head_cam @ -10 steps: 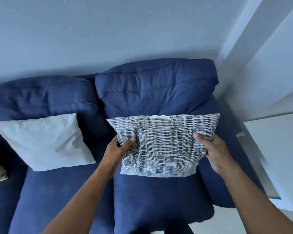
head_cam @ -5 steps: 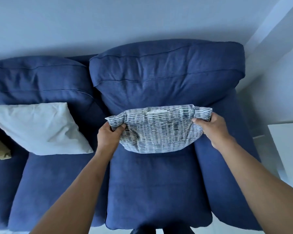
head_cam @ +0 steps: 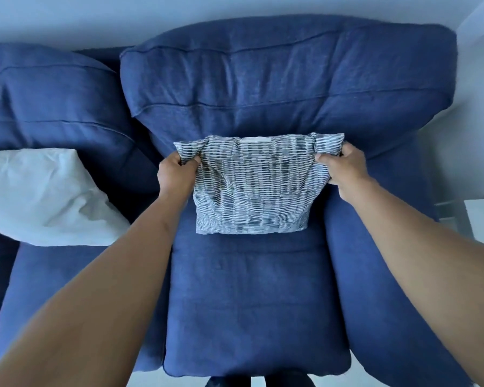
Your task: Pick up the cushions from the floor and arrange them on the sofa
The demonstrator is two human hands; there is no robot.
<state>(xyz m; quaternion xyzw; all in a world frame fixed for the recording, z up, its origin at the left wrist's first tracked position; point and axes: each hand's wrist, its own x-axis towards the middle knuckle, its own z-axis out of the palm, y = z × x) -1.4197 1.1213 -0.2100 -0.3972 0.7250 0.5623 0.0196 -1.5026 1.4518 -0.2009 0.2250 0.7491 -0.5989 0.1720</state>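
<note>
Both hands grip one patterned cushion [head_cam: 253,188], grey-and-white with dashed stripes. The left hand [head_cam: 176,174] has its fingers [head_cam: 189,161] curled shut, pinching the cushion's upper left corner. The right hand [head_cam: 344,166] has its fingers [head_cam: 326,158] closed likewise, bunching the upper right corner. Between the two sets of fingers the cushion stands upright on the blue sofa [head_cam: 257,297], its lower edge on the seat, its top against the back cushion [head_cam: 288,79] just beyond the fingers. A white cushion [head_cam: 42,196] leans on the adjoining seat, well apart to the left of the left fingers.
</note>
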